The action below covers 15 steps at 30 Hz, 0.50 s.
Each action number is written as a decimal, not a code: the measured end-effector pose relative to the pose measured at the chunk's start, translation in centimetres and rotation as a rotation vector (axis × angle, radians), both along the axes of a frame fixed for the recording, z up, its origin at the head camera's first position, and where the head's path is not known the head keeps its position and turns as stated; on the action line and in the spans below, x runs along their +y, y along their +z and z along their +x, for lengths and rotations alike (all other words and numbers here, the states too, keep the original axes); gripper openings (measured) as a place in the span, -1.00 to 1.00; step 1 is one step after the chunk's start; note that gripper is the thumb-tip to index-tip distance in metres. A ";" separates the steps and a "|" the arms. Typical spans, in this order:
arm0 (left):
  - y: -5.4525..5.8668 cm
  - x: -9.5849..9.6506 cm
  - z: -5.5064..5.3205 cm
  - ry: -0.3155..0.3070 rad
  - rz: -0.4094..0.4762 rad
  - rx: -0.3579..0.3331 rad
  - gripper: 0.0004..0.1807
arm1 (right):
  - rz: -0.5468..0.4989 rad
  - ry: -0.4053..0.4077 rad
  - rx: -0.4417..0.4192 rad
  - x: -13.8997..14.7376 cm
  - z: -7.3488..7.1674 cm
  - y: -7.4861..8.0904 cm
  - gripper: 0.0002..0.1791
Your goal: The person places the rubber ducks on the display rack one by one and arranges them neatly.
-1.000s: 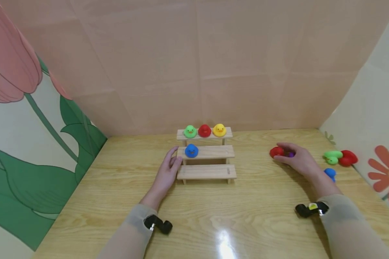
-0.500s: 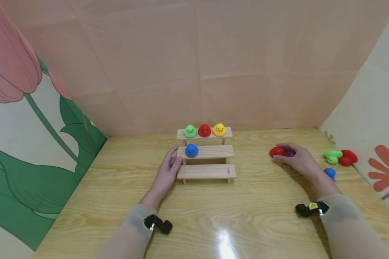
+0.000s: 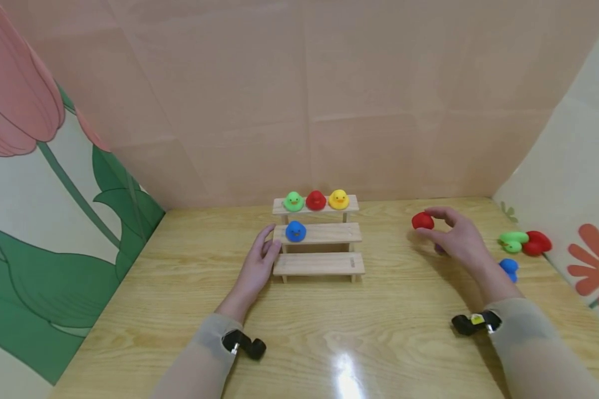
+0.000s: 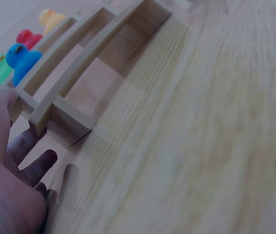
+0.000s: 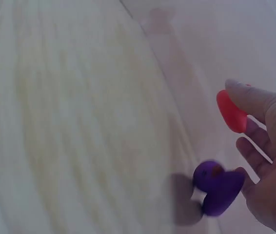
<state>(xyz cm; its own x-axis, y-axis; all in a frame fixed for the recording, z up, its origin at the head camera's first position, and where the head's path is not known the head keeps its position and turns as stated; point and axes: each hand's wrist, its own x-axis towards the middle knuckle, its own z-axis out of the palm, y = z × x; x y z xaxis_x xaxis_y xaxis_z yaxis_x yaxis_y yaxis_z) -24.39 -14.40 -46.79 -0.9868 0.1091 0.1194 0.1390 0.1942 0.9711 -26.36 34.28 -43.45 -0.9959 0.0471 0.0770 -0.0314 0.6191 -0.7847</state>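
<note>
My right hand [image 3: 460, 237] pinches a red rubber duck [image 3: 422, 220] between thumb and fingertips, held above the table. Below that hand is a purple rubber duck [image 5: 221, 187], mostly hidden in the head view. My left hand [image 3: 256, 263] rests against the left end of a three-step wooden stand [image 3: 324, 265], its fingers relaxed. On the top step sit a green duck [image 3: 293, 201], another red duck [image 3: 316, 200] and a yellow duck [image 3: 339, 199]. A blue duck [image 3: 295, 231] sits at the left of the middle step.
To the right of my right hand lie a green duck [image 3: 513, 241], red ducks or a red shape [image 3: 536, 243] and a blue duck [image 3: 509, 269]. A beige backdrop [image 3: 329, 111] rises behind the wooden table [image 3: 369, 332], with flower-printed panels at both sides.
My right hand has lifted the red duck up and slightly left, away from the purple duck. The left hand and the stand have stayed in place.
</note>
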 end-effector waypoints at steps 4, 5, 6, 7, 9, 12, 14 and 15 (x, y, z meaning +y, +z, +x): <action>0.0 0.0 0.0 -0.006 0.008 0.005 -0.32 | 0.007 -0.013 0.051 -1.0 0.2 1.1 -0.07; 0.0 0.0 0.0 -0.007 0.009 0.007 -0.32 | 0.010 -0.014 0.064 -1.3 0.2 1.3 -0.08; 0.0 0.0 0.0 -0.008 0.009 0.008 -0.33 | 0.005 -0.010 0.073 -1.5 0.3 1.6 -0.09; 0.0 0.0 0.0 -0.008 0.011 0.009 -0.33 | 0.006 -0.009 0.080 -1.8 0.3 1.9 -0.10; 0.0 0.0 0.0 -0.008 0.011 0.008 -0.32 | 0.010 -0.008 0.090 -2.4 0.5 2.3 -0.10; 0.0 0.0 0.0 -0.007 0.013 0.005 -0.32 | -0.014 -0.001 0.093 -3.0 0.7 2.8 -0.10; 0.1 0.0 0.0 -0.006 0.012 0.004 -0.32 | -0.028 0.006 0.094 -3.4 0.8 3.0 -0.09; 0.1 0.0 0.0 -0.006 0.012 0.002 -0.33 | -0.036 0.011 0.095 -3.5 0.8 3.1 -0.09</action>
<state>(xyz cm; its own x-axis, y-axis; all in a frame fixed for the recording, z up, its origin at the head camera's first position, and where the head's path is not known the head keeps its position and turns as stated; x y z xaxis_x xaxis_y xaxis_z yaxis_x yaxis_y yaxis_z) -24.41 -14.36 -46.73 -0.9859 0.1133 0.1231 0.1424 0.1814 0.9730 -25.54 30.76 -40.30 -0.9846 0.0410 0.1699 -0.1133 0.5898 -0.7996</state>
